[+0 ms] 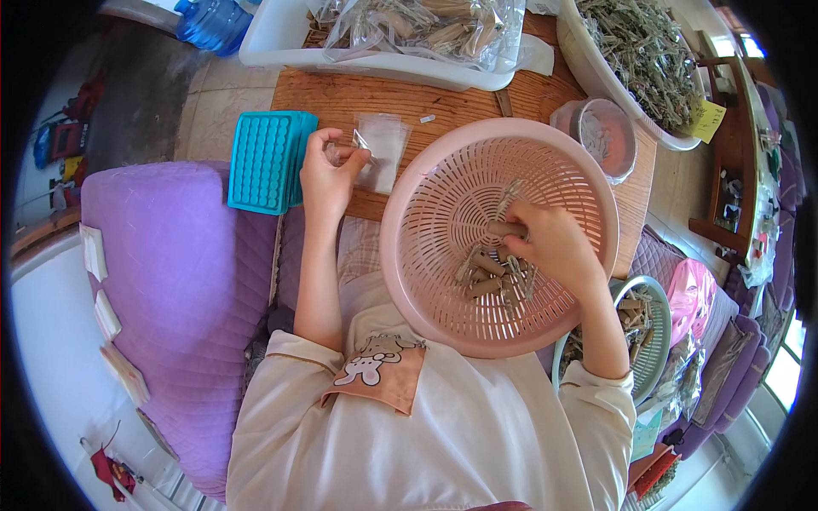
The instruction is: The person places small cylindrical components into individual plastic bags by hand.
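Note:
A round pink slotted basket (443, 183) rests on my lap against the wooden table (341, 94). Several wooden clothespins (492, 279) lie in its bottom. My right hand (550, 243) reaches into the basket and pinches one clothespin (509, 228) near the middle. My left hand (328, 175) is over the table's near edge, to the left of the basket, holding a small clear plastic bag (365, 146) with a clothespin at its fingertips. Another small clear bag (385, 149) lies flat on the table beside it.
A teal dimpled tray (266, 160) lies left of my left hand. A white tub (281, 34) holds bagged clothespins; another white tub (635, 60) is heaped with loose ones. A pink lidded bowl (607, 136), a green basket (648, 336), and a purple cushion (183, 281) surround me.

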`<state>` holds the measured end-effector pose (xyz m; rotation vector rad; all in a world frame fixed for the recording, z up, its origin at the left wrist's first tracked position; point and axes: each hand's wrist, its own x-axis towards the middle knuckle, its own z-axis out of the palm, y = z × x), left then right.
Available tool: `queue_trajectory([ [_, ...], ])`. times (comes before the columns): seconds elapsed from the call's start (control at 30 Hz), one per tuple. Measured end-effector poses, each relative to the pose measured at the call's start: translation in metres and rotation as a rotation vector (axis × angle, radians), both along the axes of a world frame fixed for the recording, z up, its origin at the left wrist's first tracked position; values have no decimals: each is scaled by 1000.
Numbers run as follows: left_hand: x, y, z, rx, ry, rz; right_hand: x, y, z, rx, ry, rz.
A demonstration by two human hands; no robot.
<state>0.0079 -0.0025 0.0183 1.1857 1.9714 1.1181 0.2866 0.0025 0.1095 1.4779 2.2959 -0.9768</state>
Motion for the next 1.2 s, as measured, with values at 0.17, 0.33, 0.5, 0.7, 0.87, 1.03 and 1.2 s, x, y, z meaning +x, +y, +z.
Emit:
queue_trajectory([
  [0.17, 1, -7, 21, 21, -448, -76, 13, -3, 28, 107, 493, -155],
  [0.33, 6, -9, 33, 60, -575, -131, 19, -10, 35, 109, 663, -133],
  [0.5, -3, -20, 49, 63, -1067, -270, 20, -19, 30, -21, 843, -264],
  [0.7, 35, -31, 62, 47, -1222, -442, 14, -27, 22, -34, 1018, -307],
  [0.87, 88, -45, 75, -47, -1240, -479, 8, -32, 24, -117, 1157, -331],
  [1.03, 90, -39, 79, -115, -1412, -510, 8, -37, 25, -112, 1161, -256],
  [1.2, 91, -41, 78, -68, -1364, -491, 10, -34, 31, -82, 1157, -173],
])
